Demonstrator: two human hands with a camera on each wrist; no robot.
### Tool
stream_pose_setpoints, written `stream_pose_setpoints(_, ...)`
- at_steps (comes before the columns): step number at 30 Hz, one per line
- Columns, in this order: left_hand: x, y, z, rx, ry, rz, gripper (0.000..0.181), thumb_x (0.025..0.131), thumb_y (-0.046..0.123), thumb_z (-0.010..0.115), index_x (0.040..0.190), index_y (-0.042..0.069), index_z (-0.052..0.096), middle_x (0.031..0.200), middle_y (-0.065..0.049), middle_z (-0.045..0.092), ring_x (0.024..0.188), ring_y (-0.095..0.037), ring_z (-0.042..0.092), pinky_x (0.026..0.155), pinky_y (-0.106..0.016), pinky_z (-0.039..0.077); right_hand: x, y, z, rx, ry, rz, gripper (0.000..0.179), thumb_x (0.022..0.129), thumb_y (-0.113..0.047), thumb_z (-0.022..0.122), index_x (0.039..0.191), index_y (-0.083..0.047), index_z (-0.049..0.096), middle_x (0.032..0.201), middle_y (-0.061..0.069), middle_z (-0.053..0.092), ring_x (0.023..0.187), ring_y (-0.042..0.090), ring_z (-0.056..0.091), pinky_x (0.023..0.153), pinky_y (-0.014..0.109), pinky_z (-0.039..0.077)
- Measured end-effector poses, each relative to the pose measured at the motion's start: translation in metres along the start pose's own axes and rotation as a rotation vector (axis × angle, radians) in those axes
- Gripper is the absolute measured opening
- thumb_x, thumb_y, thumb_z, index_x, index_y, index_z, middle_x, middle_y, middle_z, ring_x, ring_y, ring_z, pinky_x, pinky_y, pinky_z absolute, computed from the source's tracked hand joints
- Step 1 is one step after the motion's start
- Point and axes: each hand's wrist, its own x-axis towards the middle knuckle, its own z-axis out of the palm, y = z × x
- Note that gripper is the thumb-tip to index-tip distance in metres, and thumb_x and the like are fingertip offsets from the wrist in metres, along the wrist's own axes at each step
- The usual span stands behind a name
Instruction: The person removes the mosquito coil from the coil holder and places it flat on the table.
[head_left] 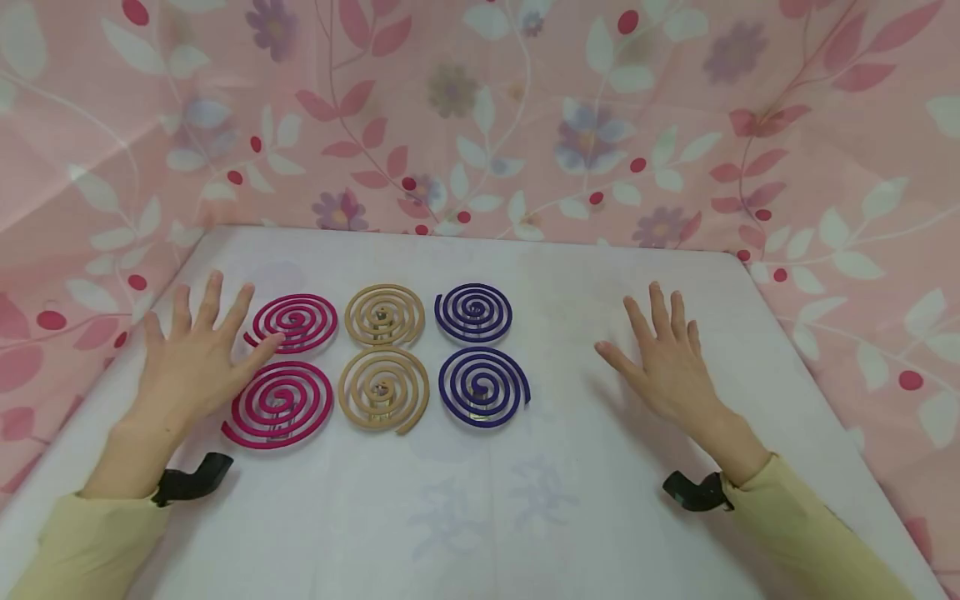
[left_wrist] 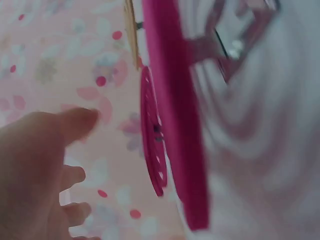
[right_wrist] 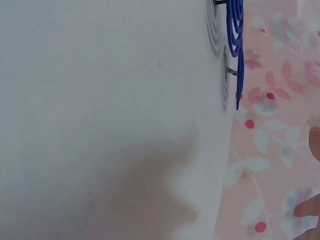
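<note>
Mosquito coils stand raised on small metal stands in two rows: a far pink coil (head_left: 296, 319) and near pink coil (head_left: 282, 398), a far tan coil (head_left: 384, 287) and near tan coil (head_left: 384, 353), a far blue coil (head_left: 475, 309) and near blue coil (head_left: 482, 387). My left hand (head_left: 191, 367) is spread beside the pink pair, its thumb overlapping their edges in the head view. The left wrist view has a pink coil (left_wrist: 177, 100) edge-on above its metal stand (left_wrist: 205, 49), apart from the thumb. Fingers spread, my right hand (head_left: 667, 371) holds nothing, right of the blue pair.
A white-covered table (head_left: 570, 533) bears the coils. Pink floral cloth (head_left: 525, 108) hangs behind it and at both sides. Each wrist carries a black strap-on device, the left device (head_left: 197, 479) and the right device (head_left: 696, 492).
</note>
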Motion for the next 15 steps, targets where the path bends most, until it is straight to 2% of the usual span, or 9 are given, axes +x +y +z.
stream_pose_setpoints(4, -0.001, 0.014, -0.001, -0.12, 0.005, 0.038, 0.085, 0.098, 0.05, 0.053, 0.161, 0.011, 0.012, 0.163, -0.029, 0.008, 0.145, -0.059, 0.009, 0.109, -0.08, 0.008, 0.003, -0.008, 0.002, 0.163, -0.005, -0.017, 0.079, 0.1, -0.054, 0.051, 0.159, -0.009, 0.024, 0.168, 0.015, 0.002, 0.153, 0.044, 0.002, 0.114, 0.074, 0.014)
stream_pose_setpoints(8, -0.004, 0.034, -0.004, -0.265, 0.009, 0.067, 0.082, 0.098, 0.044, 0.058, 0.16, 0.009, 0.019, 0.161, -0.029, 0.021, 0.143, -0.055, 0.024, 0.106, -0.077, 0.023, 0.007, -0.017, 0.003, 0.346, -0.009, -0.017, 0.069, 0.102, -0.045, 0.053, 0.157, -0.012, 0.03, 0.167, 0.011, 0.016, 0.15, 0.041, 0.02, 0.113, 0.069, 0.026)
stream_pose_setpoints(13, -0.004, 0.062, -0.003, -0.415, 0.003, 0.07, 0.075, 0.097, 0.039, 0.062, 0.158, 0.014, 0.027, 0.152, -0.028, 0.041, 0.134, -0.052, 0.042, 0.102, -0.076, 0.033, 0.01, -0.026, 0.007, 0.551, 0.0, -0.008, 0.055, 0.104, -0.032, 0.053, 0.154, -0.012, 0.038, 0.159, 0.012, 0.036, 0.144, 0.035, 0.037, 0.114, 0.055, 0.036)
stream_pose_setpoints(15, -0.003, 0.07, 0.0, -0.472, 0.006, 0.089, 0.071, 0.097, 0.035, 0.063, 0.157, 0.016, 0.03, 0.147, -0.028, 0.047, 0.129, -0.052, 0.049, 0.101, -0.073, 0.038, 0.012, -0.029, 0.008, 0.604, -0.006, 0.007, 0.052, 0.105, -0.028, 0.052, 0.152, -0.012, 0.04, 0.156, 0.012, 0.041, 0.142, 0.034, 0.041, 0.115, 0.053, 0.037)
